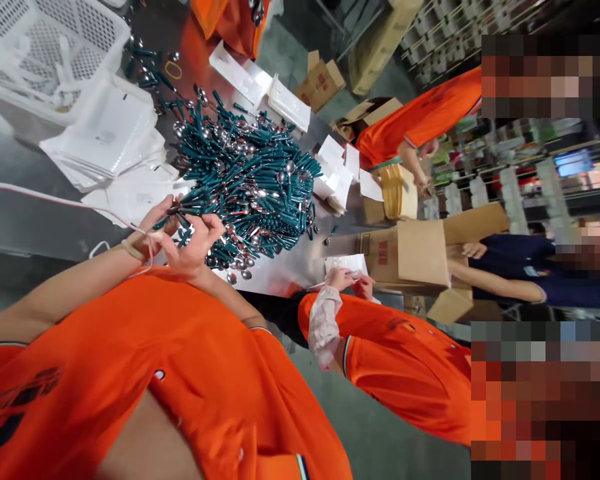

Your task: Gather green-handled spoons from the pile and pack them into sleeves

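My left hand (161,212) is closed around a few teal-handled spoons (176,212), with the handles poking out past its fingers. Right beside it is my right hand (193,243), thumb and bent fingers apart; I see nothing firmly gripped in it. Some teal handles show in the gap between the two hands. Just beyond them, a large heap of teal-handled metal spoons (253,177) covers the middle of the metal table (280,263). Stacks of white printed packets (107,133) lie near my left hand.
A white plastic basket (87,63) stands at upper left. A pale cord (55,198) runs across to my left wrist. Co-worker's hands (353,279) hold a white packet on my right. Another person's arm (500,279) reaches into a cardboard box (420,253). More white packets (289,103) lie behind the heap.
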The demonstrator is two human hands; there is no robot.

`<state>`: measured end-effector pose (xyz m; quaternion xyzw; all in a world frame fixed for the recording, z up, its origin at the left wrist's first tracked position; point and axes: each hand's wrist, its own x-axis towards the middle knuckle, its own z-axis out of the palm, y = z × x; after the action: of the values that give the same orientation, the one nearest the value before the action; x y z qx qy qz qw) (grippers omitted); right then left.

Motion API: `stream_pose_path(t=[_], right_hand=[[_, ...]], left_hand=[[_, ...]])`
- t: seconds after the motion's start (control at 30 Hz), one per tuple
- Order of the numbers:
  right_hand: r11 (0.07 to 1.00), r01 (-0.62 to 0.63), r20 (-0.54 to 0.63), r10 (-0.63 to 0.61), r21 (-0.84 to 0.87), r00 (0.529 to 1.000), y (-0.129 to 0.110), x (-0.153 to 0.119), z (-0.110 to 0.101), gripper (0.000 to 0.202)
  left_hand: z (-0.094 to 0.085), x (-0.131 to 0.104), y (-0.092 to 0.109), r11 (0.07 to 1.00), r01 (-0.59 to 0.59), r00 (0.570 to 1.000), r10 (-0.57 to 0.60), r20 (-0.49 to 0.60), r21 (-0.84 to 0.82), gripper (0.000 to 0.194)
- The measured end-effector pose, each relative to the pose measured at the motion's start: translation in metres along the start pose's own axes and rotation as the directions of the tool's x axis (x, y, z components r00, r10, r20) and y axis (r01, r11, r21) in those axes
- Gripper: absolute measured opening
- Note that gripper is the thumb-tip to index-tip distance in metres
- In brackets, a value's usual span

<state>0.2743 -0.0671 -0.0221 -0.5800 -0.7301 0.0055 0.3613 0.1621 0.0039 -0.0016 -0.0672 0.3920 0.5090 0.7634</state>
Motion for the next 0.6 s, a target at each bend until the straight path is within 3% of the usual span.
stream_pose_path(t=[0.13,0.23,0.3,0.4,0.6], right_hand=[[0.999,-0.041,0.019,0.04,0.036,0.999,-0.003,-0.001,0.005,0.06],[0.995,-0.075,-0.054,0.079,0.072,0.995,-0.001,0.003,-0.002,0.074],[0.993,-0.085,-0.026,0.087,0.079,0.996,0.001,0.006,-0.009,0.085],[0.991,-0.079,0.031,0.076,0.108,0.997,0.003,0.009,-0.018,0.09],[0.976,-0.085,0.077,0.071,0.202,0.994,0.002,0.012,-0.022,0.082]], left_hand=[[0.005,-0.009,-0.004,0.997,-0.054,0.998,0.052,0.028,0.05,0.031],[0.004,-0.017,-0.007,0.986,-0.11,0.994,0.106,0.039,0.125,0.022],[0.002,-0.019,-0.007,0.975,-0.129,0.991,0.123,0.042,0.181,0.015],[0.004,-0.016,-0.007,0.95,-0.149,0.989,0.146,0.032,0.276,0.013],[0.012,-0.004,-0.007,0.869,-0.267,0.962,0.266,0.062,0.417,0.018]])
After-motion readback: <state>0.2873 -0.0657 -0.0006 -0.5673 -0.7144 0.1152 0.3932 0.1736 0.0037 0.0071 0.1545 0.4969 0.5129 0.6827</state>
